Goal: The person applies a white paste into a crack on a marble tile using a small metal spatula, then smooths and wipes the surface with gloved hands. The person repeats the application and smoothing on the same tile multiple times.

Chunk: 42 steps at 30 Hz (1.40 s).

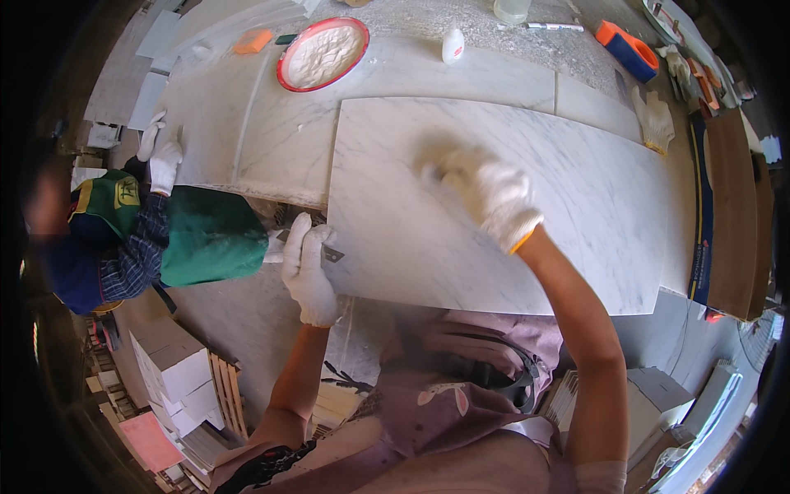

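Saw a big white slab (592, 206) lying flat on the bench (428, 29), partly on top of other pale slabs (461, 78). Looked heavy, stiff and slick, and likely to chip at its sharp corners. Seemed best to hold by two edges far apart, with palms underneath. Had a smooth, stony face with thin gray streaks. Saw the left hand (309, 267) by its left edge, seemingly closed around a flat gray metal scraper (333, 254). Saw the right hand (494, 191) over its face, in a bumpy white knit glove (506, 207). Could not tell its grip because of the blur. Saw a round, red-rimmed bowl (281, 72) of lumpy white stuff (325, 53) past the slab.
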Each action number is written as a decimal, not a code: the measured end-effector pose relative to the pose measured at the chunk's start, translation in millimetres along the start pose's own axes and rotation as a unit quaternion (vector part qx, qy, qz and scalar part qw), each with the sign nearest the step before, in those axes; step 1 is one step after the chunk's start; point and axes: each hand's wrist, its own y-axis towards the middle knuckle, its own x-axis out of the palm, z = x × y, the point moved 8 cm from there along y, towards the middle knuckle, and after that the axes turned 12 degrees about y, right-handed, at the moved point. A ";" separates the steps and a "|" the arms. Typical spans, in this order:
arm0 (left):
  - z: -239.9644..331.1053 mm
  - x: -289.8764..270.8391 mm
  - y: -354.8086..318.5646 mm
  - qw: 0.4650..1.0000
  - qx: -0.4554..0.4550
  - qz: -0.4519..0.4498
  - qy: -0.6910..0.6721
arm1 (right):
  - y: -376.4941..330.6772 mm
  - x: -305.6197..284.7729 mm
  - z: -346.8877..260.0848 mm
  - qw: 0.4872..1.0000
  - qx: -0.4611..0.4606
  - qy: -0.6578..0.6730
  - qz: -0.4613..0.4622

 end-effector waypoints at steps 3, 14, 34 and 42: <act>-1.3 -1.8 2.4 1.000 0.008 0.005 0.004 | 21.2 -13.2 20.7 0.992 0.119 0.023 0.035; 8.4 -3.3 -3.3 0.998 0.063 -0.007 0.016 | 31.3 113.5 -72.1 0.973 0.038 0.179 -0.139; 22.0 13.8 -19.8 1.000 0.014 -0.016 -0.019 | -25.7 99.1 -31.5 0.751 0.129 0.639 -0.109; 85.9 109.7 -77.1 0.950 0.169 -0.181 0.188 | -115.5 59.9 -21.8 0.799 0.058 0.596 -0.053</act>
